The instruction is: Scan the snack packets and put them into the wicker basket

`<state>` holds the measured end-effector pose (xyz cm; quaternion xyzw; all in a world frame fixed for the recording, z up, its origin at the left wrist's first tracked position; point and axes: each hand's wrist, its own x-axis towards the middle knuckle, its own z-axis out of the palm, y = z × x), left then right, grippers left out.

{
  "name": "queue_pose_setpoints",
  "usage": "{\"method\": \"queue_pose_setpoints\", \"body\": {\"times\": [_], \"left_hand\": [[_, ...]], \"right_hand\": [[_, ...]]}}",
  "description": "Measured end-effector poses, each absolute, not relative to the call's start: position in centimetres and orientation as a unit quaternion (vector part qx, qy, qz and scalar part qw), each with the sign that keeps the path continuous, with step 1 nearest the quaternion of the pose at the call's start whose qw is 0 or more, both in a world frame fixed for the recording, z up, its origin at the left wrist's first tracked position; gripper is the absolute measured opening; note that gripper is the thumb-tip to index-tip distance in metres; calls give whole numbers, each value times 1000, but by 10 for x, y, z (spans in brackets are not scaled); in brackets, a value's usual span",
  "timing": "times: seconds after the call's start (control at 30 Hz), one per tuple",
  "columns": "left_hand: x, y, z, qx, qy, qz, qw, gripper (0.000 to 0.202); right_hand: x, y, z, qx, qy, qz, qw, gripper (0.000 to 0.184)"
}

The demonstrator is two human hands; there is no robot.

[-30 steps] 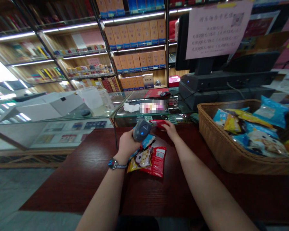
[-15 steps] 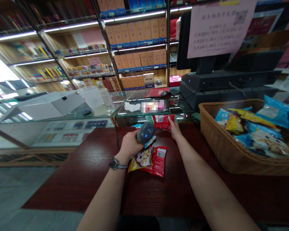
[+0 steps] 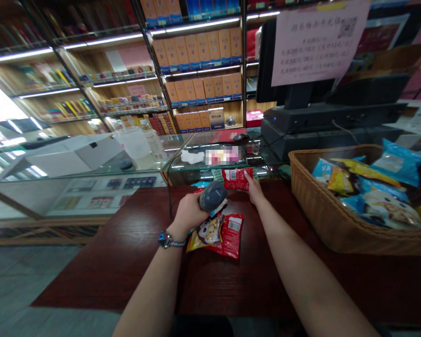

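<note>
My left hand (image 3: 191, 211) is wrapped round the handle of a dark grey barcode scanner (image 3: 213, 196), its head tilted toward the right. In my right hand (image 3: 254, 188) is a red snack packet (image 3: 234, 179), pinched at its right end, with the white barcode patch showing. The packet is raised just beyond the scanner, apart from it. Below my left hand, a yellow snack packet (image 3: 207, 232) overlaps another red packet (image 3: 233, 236) on the brown table (image 3: 140, 252). Part of a blue packet (image 3: 201, 184) shows behind the scanner, mostly hidden.
A wicker basket (image 3: 312, 210) full of snack packets stands on the right. Behind it is a dark monitor (image 3: 266, 61) with a pink notice (image 3: 310, 42). A glass counter (image 3: 182, 175) borders the table's far side. The scanner's black cable (image 3: 169, 187) hangs at the left.
The blue light on the scanner has gone out. The watch face has lit up. Both hands stay almost where they were, with the red packet shifted very slightly.
</note>
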<state>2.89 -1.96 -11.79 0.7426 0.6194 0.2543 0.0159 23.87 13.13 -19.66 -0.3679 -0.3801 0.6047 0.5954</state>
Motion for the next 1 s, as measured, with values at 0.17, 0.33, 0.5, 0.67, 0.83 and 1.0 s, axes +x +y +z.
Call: {"method": "queue_pose_setpoints", "body": {"times": [0.17, 0.33, 0.5, 0.67, 0.83, 1.0], "left_hand": [[30, -19, -118, 738, 625, 255, 10, 28], [31, -20, -117, 733, 632, 252, 6, 29], [32, -22, -114, 730, 637, 249, 6, 29], [34, -23, -113, 731, 636, 246, 5, 29], [31, -20, -114, 729, 638, 248, -5, 26], [26, -17, -117, 705, 653, 274, -27, 28]], "right_hand": [[236, 132, -192, -347, -355, 621, 606, 38], [248, 132, -141, -177, -229, 682, 672, 26], [297, 103, -61, 200, -35, 717, 666, 49], [326, 71, -31, 455, 242, 703, 489, 47], [317, 80, -37, 297, 73, 715, 629, 43], [286, 97, -52, -72, -248, 654, 711, 44]]}}
